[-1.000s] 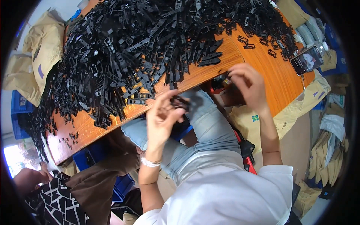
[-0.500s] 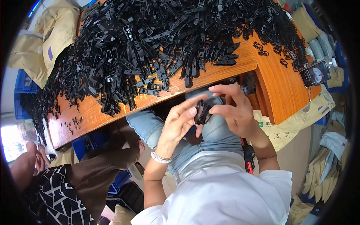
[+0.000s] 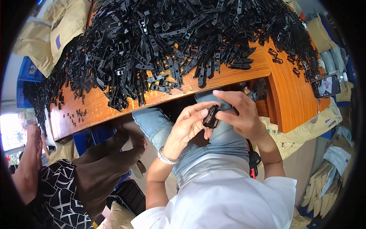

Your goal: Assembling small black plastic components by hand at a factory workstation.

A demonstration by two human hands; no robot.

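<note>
Above my lap, my left hand [image 3: 190, 124] is closed on a small, long black plastic clip part [image 3: 211, 116], pinched between thumb and fingers. My right hand [image 3: 242, 116] is beside it with fingers apart. One of its fingertips touches the right side of the part, and another finger reaches out above it. The part's details are too small to make out. Beyond my hands, a big heap of similar black plastic parts [image 3: 171, 42] covers much of the wooden table [image 3: 251, 72].
Smaller black pieces [image 3: 76, 116] lie at the table's left. A phone [image 3: 326, 86] stands at the right edge. Paper-like sacks [image 3: 68, 30] and a blue crate [image 3: 28, 82] are at far left. An open drawer space [image 3: 259, 89] is below the tabletop. Another person's leg [image 3: 110, 164] is close on my left.
The view has shifted a little. My hands and the black clip part have moved slightly right, and the part is turned. My right fingertip now touches its side.
</note>
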